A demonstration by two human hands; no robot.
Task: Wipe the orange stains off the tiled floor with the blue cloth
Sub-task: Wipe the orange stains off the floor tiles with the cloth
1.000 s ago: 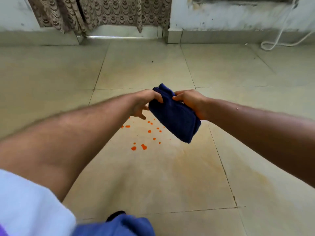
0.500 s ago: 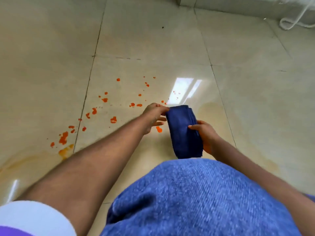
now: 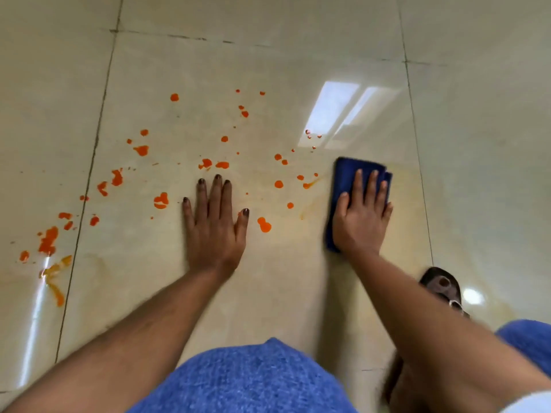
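Pressing the blue cloth (image 3: 347,186) flat to the tiled floor (image 3: 268,293) with my right hand (image 3: 360,216), palm down, fingers spread over it, not clenched, so it is pinned under the palm, not pinched. Cloth is folded into a pad and sits at about 3 o'clock of the spill, just right of the nearest drops. My left hand (image 3: 213,231) is flat on bare tile, fingers open and together, holding nothing, just propping me up.

Orange stains (image 3: 205,163) are scattered from 12 o'clock of the left hand round to 9 o'clock, with a bigger cluster (image 3: 47,241) far left across the grout line and a thin smear below it. One double drop (image 3: 264,225) lies between my two hands. Faint orange streak just left of the cloth, so wiping looks barely started; nearly all spots are still there.

To do it well, I think: keep the palm weight even, sweep the pad from 3 o'clock toward 9 o'clock in overlapping passes, pulling drops inward rather than spreading them. Lift the left hand before the cloth reaches it, since drops sit right at its fingertips and thumb. Refold to a clean face once it loads up, or it will likely smear. Grout line may hold colour, so go along it.
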